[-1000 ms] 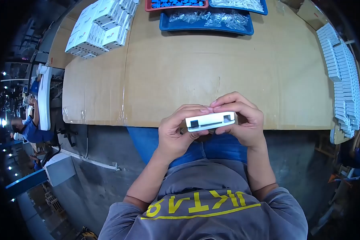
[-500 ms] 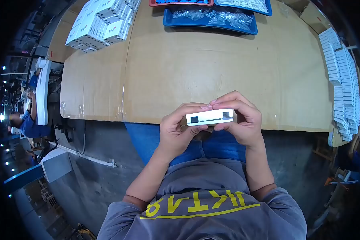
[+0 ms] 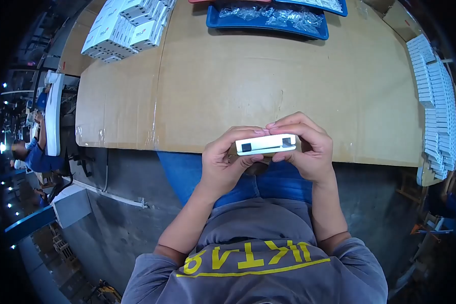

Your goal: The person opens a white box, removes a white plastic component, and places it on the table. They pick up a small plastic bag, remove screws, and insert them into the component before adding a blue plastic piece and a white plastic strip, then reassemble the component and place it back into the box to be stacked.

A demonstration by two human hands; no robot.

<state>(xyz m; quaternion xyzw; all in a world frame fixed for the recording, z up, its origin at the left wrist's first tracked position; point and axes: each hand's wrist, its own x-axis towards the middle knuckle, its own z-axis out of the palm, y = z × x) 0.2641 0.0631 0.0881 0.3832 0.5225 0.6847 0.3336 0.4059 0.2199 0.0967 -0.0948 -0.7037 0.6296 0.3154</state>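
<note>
I hold a small white plastic block (image 3: 266, 144) with two dark square openings on the side facing me, at the near edge of the cardboard-covered table (image 3: 268, 86). My left hand (image 3: 224, 162) grips its left end, thumb below and fingers over the top. My right hand (image 3: 309, 149) grips its right end the same way. The fingertips of both hands meet on top of the block.
Stacked white boxes (image 3: 124, 28) lie at the far left of the table. A blue tray (image 3: 268, 20) with clear bagged parts sits at the far edge. Rows of white pieces (image 3: 435, 96) line the right side. Another person (image 3: 28, 154) works at the far left.
The block has tilted so its narrow side faces me more squarely. Both hands have shifted slightly toward the table edge, still holding it.
</note>
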